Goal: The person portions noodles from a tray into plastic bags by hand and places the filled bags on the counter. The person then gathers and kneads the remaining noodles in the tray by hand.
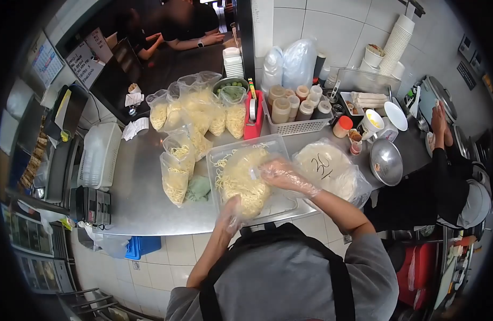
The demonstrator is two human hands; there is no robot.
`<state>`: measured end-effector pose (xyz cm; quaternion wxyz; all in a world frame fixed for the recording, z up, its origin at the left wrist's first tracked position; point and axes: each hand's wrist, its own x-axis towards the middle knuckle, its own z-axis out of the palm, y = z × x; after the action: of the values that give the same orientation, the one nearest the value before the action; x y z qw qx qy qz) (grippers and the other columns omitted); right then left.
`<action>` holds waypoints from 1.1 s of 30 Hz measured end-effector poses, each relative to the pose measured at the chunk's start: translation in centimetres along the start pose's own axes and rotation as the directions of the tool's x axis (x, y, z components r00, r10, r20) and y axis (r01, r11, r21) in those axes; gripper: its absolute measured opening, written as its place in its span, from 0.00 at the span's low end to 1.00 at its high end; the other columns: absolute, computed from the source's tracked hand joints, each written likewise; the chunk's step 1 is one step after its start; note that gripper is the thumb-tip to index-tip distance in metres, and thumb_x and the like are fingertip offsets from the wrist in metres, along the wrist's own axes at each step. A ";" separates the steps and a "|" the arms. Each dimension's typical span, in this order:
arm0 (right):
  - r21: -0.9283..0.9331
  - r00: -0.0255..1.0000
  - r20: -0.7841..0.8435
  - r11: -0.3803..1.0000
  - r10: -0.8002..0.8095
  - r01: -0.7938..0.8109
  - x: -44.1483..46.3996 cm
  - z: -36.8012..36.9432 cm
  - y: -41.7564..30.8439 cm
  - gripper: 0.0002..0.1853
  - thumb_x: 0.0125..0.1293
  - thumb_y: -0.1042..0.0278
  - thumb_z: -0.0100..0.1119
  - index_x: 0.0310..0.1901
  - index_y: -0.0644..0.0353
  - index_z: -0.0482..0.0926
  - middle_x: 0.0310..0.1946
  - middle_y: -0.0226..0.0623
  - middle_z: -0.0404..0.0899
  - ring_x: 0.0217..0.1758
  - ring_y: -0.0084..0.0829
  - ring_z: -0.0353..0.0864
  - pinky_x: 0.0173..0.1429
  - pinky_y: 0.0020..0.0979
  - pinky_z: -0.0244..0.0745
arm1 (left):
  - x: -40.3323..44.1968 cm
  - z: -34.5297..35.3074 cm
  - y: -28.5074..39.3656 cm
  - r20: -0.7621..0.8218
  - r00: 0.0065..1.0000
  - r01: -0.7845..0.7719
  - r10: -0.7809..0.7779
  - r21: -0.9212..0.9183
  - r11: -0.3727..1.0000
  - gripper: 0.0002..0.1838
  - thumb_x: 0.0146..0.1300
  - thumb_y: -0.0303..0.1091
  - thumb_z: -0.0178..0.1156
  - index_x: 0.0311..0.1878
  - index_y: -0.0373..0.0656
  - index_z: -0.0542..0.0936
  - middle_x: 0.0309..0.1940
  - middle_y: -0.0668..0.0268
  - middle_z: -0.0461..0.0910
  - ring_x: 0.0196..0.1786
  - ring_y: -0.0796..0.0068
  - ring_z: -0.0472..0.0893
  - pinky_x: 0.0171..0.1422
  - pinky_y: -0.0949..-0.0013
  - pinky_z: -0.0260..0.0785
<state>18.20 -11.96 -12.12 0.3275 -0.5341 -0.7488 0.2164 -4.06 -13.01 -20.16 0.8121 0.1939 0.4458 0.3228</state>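
Observation:
A clear plastic bag of noodles [245,187] rests over a translucent tub [283,143], with loose noodles around it. My left hand [230,215], in a clear plastic glove, grips the bag's lower left side. On the other side, my gloved right hand [285,175] has its fingers closed at the bag's upper right edge; the fingertips are partly hidden. Several filled noodle bags [174,179] stand left of and behind the tub. A crumpled green bag [198,189] lies beside its left wall.
Behind the tub are a red tape dispenser [253,115] and a basket of bottles [300,127]. Large round wrappers [324,170] marked "30" lie at right, near a metal bowl [386,162]. A co-worker [417,182] works at far right; other people sit beyond the opening.

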 end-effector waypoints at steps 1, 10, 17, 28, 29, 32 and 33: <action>0.043 0.993 0.107 0.997 0.052 -0.057 0.3 -0.5 -0.5 0.12 0.61 0.61 0.53 0.33 0.61 0.80 0.33 0.47 0.79 0.38 0.49 0.78 0.46 0.42 0.73 | 0.3 0.1 -0.3 0.010 1.000 -0.020 0.020 -0.030 0.999 0.23 0.67 0.46 0.52 0.57 0.39 0.70 0.46 0.63 0.76 0.46 0.69 0.76 0.47 0.68 0.70; -0.220 0.971 0.156 0.952 -0.181 0.212 -2.0 3.7 3.1 0.11 0.61 0.63 0.52 0.32 0.61 0.78 0.29 0.48 0.78 0.36 0.49 0.78 0.43 0.43 0.72 | 0.3 2.1 -0.8 0.011 1.000 -0.009 0.011 -0.204 0.979 0.25 0.61 0.47 0.60 0.57 0.43 0.71 0.50 0.63 0.76 0.51 0.66 0.78 0.55 0.62 0.71; 0.037 0.945 -0.166 0.959 0.283 -0.280 -4.7 2.7 6.7 0.10 0.60 0.63 0.57 0.38 0.60 0.78 0.35 0.48 0.79 0.39 0.49 0.77 0.48 0.44 0.72 | 1.0 1.7 -0.8 -0.106 0.979 -0.180 0.176 -0.037 0.983 0.27 0.57 0.34 0.63 0.59 0.42 0.68 0.51 0.59 0.75 0.50 0.66 0.77 0.54 0.63 0.72; 0.159 0.841 0.225 0.833 0.492 -0.529 -1.6 0.2 7.8 0.22 0.47 0.58 0.62 0.41 0.66 0.80 0.35 0.48 0.82 0.41 0.39 0.82 0.47 0.37 0.74 | 1.7 2.7 -0.7 -0.071 0.877 -0.467 0.475 0.103 0.878 0.39 0.43 0.13 0.64 0.60 0.45 0.60 0.51 0.62 0.69 0.53 0.67 0.73 0.56 0.66 0.70; 0.117 0.811 0.223 0.811 0.541 -0.573 -1.7 0.3 7.7 0.20 0.47 0.58 0.62 0.39 0.66 0.81 0.34 0.48 0.82 0.40 0.40 0.82 0.47 0.37 0.75 | 2.0 2.3 -0.9 -0.048 0.860 -0.500 0.509 0.123 0.857 0.40 0.43 0.13 0.64 0.60 0.45 0.60 0.52 0.62 0.69 0.54 0.67 0.72 0.57 0.66 0.70; -0.081 0.803 0.165 0.819 0.573 -0.568 -1.0 1.1 8.4 0.17 0.50 0.59 0.59 0.36 0.64 0.82 0.33 0.50 0.82 0.39 0.42 0.82 0.46 0.39 0.75 | 2.9 1.6 -1.5 -0.039 0.846 -0.524 0.532 0.128 0.842 0.40 0.43 0.14 0.65 0.60 0.47 0.60 0.51 0.63 0.69 0.54 0.67 0.72 0.57 0.66 0.69; -0.191 0.850 0.121 0.852 0.513 -0.488 -0.9 2.7 10.2 0.16 0.53 0.60 0.58 0.37 0.64 0.82 0.34 0.50 0.82 0.39 0.42 0.82 0.46 0.40 0.75 | 3.2 1.5 -1.6 -0.044 0.849 -0.518 0.526 0.121 0.847 0.40 0.43 0.14 0.65 0.61 0.47 0.60 0.51 0.63 0.69 0.54 0.67 0.72 0.57 0.65 0.69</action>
<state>23.17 -9.31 -21.04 0.1537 -0.7144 -0.6224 0.2802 -1.00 -11.96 -22.26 0.6649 0.3377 0.4232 0.5146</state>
